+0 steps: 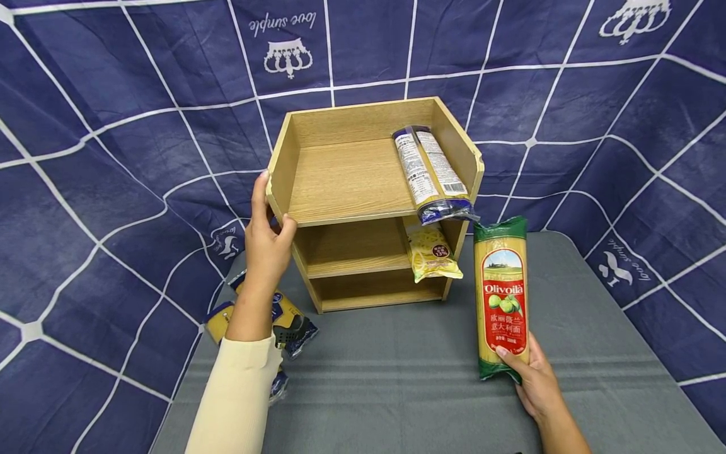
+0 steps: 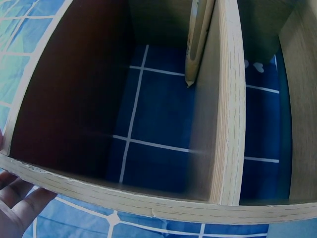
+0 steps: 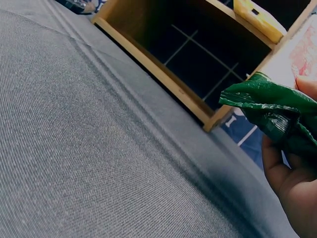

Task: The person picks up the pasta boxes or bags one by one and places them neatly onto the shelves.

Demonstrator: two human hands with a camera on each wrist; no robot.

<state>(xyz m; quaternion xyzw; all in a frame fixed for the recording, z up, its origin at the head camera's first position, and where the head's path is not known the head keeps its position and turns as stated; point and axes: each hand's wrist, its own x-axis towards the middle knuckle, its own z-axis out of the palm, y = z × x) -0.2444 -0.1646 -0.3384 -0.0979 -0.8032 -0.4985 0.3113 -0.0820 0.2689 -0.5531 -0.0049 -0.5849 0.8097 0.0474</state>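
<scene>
**Firm Hold, Both Sides**

Brace the wooden shelf against nudges. Support the green-ended pasta pack, at the shelf's right front, along its length to prevent bending. Clasping the shelf's upper left edge with the left hand; pinching the pack's near end in the right hand, with thumb on top and fingers apparently beneath, mostly hidden.

Head camera looks down; closer wrist views share the shelf.

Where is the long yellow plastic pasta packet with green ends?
In the head view, the packet is in the right hand, right of the tan wooden shelf.
</scene>
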